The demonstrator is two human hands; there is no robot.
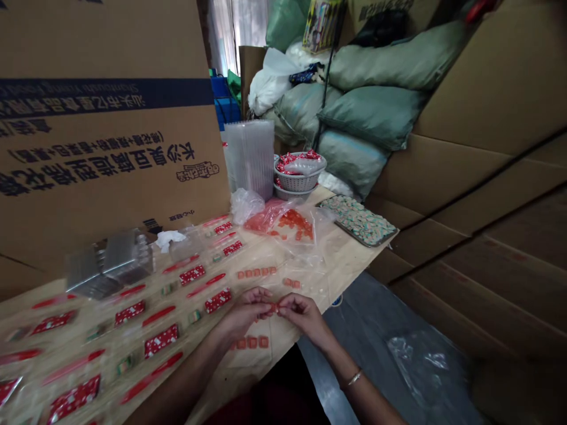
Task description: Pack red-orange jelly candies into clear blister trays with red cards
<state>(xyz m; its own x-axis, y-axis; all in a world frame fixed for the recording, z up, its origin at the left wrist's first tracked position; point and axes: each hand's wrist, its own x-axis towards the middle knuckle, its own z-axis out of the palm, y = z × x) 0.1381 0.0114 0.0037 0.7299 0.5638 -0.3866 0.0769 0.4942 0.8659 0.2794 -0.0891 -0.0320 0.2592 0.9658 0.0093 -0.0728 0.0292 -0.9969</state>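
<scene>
My left hand (245, 311) and my right hand (302, 313) meet over the front edge of the wooden table (349, 260), fingers pinched together on a small orange candy (275, 307). Just below my hands lies a short row of orange candies (251, 342) inside clear film. Two more rows of orange candies (256, 273) lie a little farther back on the table. Rows of clear packets holding red wrapped sweets (162, 340) cover the table to the left.
An open bag of loose orange candies (293, 226) lies mid-table. A tray of pale candies (358, 220) sits at the far right corner. A white basket (299, 179) holds red wrapped sweets beside a stack of clear bags (250, 154). A printed carton (106, 130) stands behind; sacks (372, 112) pile up beyond.
</scene>
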